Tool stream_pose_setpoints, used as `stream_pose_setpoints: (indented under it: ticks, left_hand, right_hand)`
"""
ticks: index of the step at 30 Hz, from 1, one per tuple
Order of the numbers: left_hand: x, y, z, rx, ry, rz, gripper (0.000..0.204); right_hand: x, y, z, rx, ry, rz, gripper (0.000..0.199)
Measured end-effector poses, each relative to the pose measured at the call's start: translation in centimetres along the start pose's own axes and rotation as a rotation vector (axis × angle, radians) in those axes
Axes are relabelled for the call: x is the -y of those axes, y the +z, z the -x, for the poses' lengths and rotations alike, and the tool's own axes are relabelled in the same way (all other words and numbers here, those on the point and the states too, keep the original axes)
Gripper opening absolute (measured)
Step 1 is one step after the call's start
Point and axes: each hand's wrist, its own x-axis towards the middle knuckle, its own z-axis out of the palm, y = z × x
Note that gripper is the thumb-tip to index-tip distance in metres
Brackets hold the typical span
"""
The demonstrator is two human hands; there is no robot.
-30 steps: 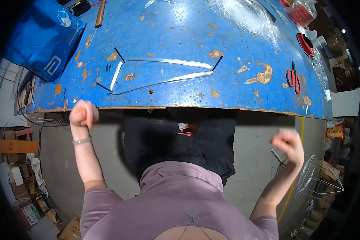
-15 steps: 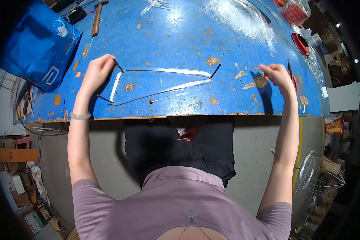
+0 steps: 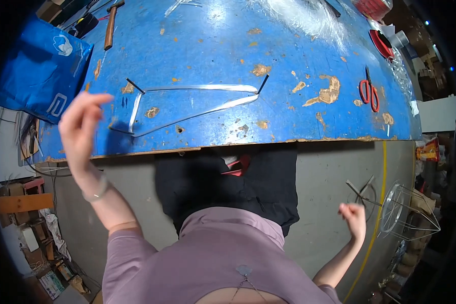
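Note:
My left hand [image 3: 80,129] is raised over the table's left front edge, near the black pins. Its index finger points right and the other fingers bend loosely; I see nothing held in it. Off the table at the right, above the floor, my right hand [image 3: 354,219] is closed; what it grips, if anything, is too small to make out. A clear, shiny strand bundle [image 3: 200,87] runs in a long triangle around three black pins on the blue table: a far left pin [image 3: 135,85], a near left pin [image 3: 120,130] and a right pin [image 3: 263,84].
Red-handled scissors [image 3: 369,90] lie at the table's right. A heap of clear filaments [image 3: 309,20] is at the back, and a hammer [image 3: 110,30] at the back left beside a blue bag [image 3: 45,71]. A wire frame [image 3: 405,210] stands on the floor at right.
My left hand has moved left and nearer, away from the far left pin. The right hand has dropped from over the table to beside me, uncovering the scissors. My view has shifted slightly.

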Motion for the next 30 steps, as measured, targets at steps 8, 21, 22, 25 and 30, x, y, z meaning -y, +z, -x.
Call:
stream_pose_setpoints:
  ticks: [8,21,22,25,30]
  left_hand:
    - [-20.9,27.1,9.7,0.796,0.706,0.818,0.049]
    - [0.0,9.0,7.5,0.899,-0.674,1.331,0.039]
    - [1.5,7.4,7.8,0.834,-0.568,1.275,0.04]
    - [4.8,3.5,8.2,0.743,-0.442,1.195,0.042]
    - [7.1,-0.4,5.8,0.621,-0.377,1.048,0.04]
  right_hand:
    - [-0.2,0.5,11.4,0.207,0.044,-0.069,0.023]
    - [5.6,-2.4,4.9,0.185,-0.364,-0.02,0.009]
    - [6.7,-2.1,3.6,0.149,-0.447,0.024,0.01]
    - [11.7,-0.5,-0.7,0.132,-0.617,0.124,0.01]
    - [17.2,2.0,-4.9,0.085,-0.669,0.089,0.009]
